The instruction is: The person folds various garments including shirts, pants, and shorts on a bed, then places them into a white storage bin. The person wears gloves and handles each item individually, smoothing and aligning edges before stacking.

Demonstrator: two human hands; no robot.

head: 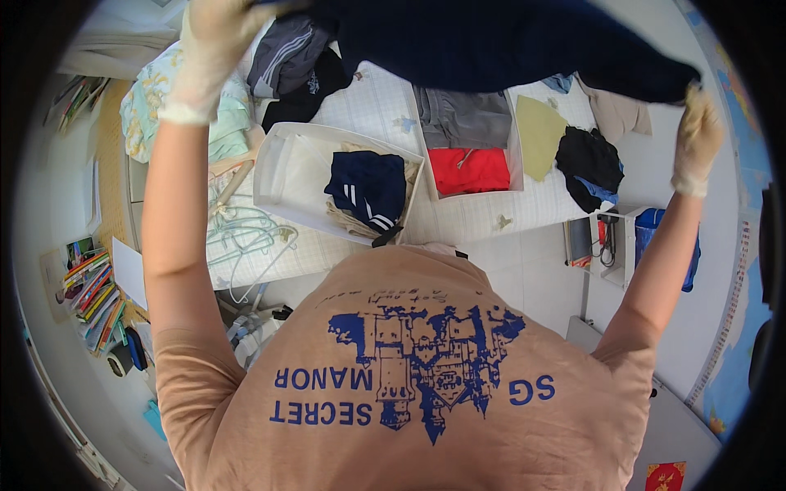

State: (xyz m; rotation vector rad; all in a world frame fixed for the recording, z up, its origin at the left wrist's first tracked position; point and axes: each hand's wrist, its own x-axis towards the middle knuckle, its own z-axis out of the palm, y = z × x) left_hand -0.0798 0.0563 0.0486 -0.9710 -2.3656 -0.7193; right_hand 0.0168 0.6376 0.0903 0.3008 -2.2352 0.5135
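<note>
Both my hands wear thin whitish gloves and are raised at the picture's top, holding a dark navy garment (491, 43) stretched between them. My left hand (224, 27) grips its end at the upper left, where the fingers are blurred and partly cut off by the frame. My right hand (700, 126) pinches a narrow corner at the upper right. Below the cloth, a white box (279, 178) on the bed holds a folded navy garment with white stripes (368, 187) on beige clothes. Another white box (517, 166) holds grey folded clothing (466, 119) and a red garment (470, 170).
Light green hangers (245, 227) lie on the checked bed cover (307, 255) at the left. Floral bedding (227, 135) and grey striped clothing (282, 58) sit farther back. Right of the boxes are a yellow-green cloth (539, 138), black clothes (588, 162) and a white shelf unit (620, 245).
</note>
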